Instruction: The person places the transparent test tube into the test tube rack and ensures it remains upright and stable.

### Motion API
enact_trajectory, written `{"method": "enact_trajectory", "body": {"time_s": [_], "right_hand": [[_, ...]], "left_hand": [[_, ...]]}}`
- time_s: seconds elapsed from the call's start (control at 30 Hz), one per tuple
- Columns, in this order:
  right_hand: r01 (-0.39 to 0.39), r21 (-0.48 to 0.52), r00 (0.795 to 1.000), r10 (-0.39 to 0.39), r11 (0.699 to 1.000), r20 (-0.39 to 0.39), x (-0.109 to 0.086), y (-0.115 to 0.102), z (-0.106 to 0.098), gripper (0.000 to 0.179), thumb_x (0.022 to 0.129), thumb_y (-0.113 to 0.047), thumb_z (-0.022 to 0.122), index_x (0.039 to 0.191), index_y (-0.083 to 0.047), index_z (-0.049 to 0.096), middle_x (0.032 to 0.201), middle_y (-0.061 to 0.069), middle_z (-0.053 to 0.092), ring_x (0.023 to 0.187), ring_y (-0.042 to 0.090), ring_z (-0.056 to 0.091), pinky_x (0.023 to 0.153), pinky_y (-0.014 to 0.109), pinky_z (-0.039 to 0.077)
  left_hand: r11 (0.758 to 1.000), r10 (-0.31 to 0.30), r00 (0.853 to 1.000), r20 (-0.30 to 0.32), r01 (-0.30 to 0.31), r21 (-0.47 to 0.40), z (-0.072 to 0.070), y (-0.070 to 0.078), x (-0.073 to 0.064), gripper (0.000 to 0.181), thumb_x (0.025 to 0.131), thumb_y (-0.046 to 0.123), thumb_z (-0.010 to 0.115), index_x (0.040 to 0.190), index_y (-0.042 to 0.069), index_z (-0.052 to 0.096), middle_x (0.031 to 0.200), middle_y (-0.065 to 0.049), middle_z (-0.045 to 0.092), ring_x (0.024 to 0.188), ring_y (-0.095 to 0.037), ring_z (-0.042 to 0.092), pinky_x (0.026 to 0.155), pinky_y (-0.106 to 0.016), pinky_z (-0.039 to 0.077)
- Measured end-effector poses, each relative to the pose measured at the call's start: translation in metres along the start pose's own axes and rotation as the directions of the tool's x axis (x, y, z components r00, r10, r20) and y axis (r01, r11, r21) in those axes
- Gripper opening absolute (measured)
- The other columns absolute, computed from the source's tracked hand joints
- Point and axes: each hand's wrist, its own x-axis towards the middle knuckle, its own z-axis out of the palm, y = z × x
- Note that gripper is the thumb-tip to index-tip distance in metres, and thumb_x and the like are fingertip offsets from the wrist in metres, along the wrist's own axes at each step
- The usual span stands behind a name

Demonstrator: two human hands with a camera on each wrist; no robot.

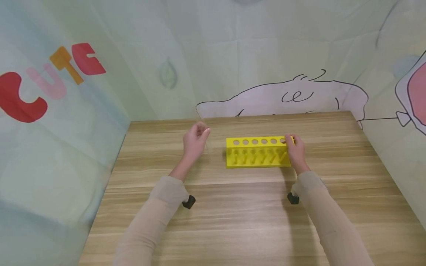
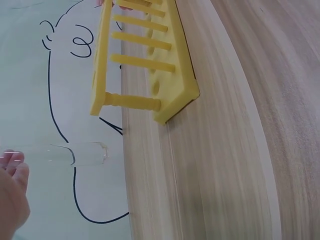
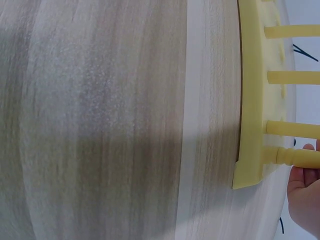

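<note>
My left hand (image 1: 194,142) pinches a clear test tube (image 2: 89,154) near its upper part, to the left of the yellow test tube rack (image 1: 257,164). In the left wrist view the tube's rounded end points toward the table, and the tube stands apart from the rack. A row of round holes runs along the rack's top plate, with pegs rising from its base. At the rack's right end, my right hand (image 1: 296,150) grips the top plate, thumb in front. In the right wrist view, the fingers (image 3: 297,179) wrap the end beside a ridged post.
The rack stands on a wood-grain table (image 1: 233,218) toward its back half. Behind the table hangs a printed cloth backdrop (image 1: 206,55) with cartoon drawings and coloured letters. A small black device (image 1: 189,202) sits at the left wrist, and another black device (image 1: 293,198) at the right.
</note>
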Motion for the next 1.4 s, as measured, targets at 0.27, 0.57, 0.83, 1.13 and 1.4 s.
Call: {"method": "enact_trajectory", "body": {"time_s": [0.27,0.57,0.83,1.13,1.4], "right_hand": [[0.001,0.006,1.0,-0.001,1.0,-0.004,0.001,0.002,0.0,0.038,0.09,-0.044,0.039,0.099,-0.009,0.049,0.091,-0.003,0.048,0.085,0.01,0.041,0.074,0.019,0.035],[0.014,0.004,1.0,-0.014,1.0,-0.013,0.002,0.002,0.001,0.035,0.091,-0.039,0.04,0.101,-0.006,0.05,0.092,-0.001,0.05,0.089,0.012,0.042,0.075,0.019,0.035],[0.027,-0.014,1.0,-0.027,1.0,-0.006,0.0,0.002,0.0,0.041,0.091,-0.044,0.038,0.1,-0.006,0.049,0.093,0.001,0.05,0.091,0.014,0.042,0.076,0.02,0.034],[0.038,-0.007,0.999,-0.038,0.999,-0.006,-0.001,0.001,0.001,0.04,0.092,-0.039,0.039,0.105,-0.003,0.048,0.091,0.0,0.05,0.089,0.013,0.042,0.076,0.02,0.034],[0.028,-0.021,0.999,-0.028,0.999,-0.016,0.0,0.001,0.001,0.044,0.091,-0.04,0.038,0.109,-0.001,0.049,0.096,0.006,0.053,0.092,0.016,0.044,0.077,0.02,0.034]], "left_hand": [[0.999,0.001,1.0,0.0,-0.001,-0.037,0.007,0.007,0.003,0.019,0.084,0.017,0.059,0.094,0.001,0.056,0.093,-0.014,0.064,0.091,-0.022,0.063,0.08,-0.024,0.051],[0.999,0.016,1.0,0.02,-0.015,-0.05,0.012,0.015,0.005,0.019,0.084,0.018,0.059,0.095,0.002,0.056,0.094,-0.012,0.064,0.091,-0.021,0.062,0.082,-0.024,0.05],[0.997,0.028,0.999,0.032,-0.026,-0.068,0.017,0.019,0.008,0.02,0.085,0.019,0.059,0.096,0.002,0.056,0.097,-0.012,0.065,0.091,-0.02,0.062,0.08,-0.023,0.051],[0.998,0.048,0.998,0.041,-0.046,-0.053,0.022,0.024,0.01,0.022,0.084,0.018,0.059,0.098,0.002,0.055,0.098,-0.011,0.065,0.091,-0.02,0.063,0.079,-0.021,0.051],[0.999,0.031,0.997,0.069,-0.029,-0.031,0.027,0.03,0.01,0.023,0.085,0.02,0.058,0.1,0.003,0.056,0.1,-0.01,0.064,0.093,-0.018,0.061,0.079,-0.019,0.05]]}}
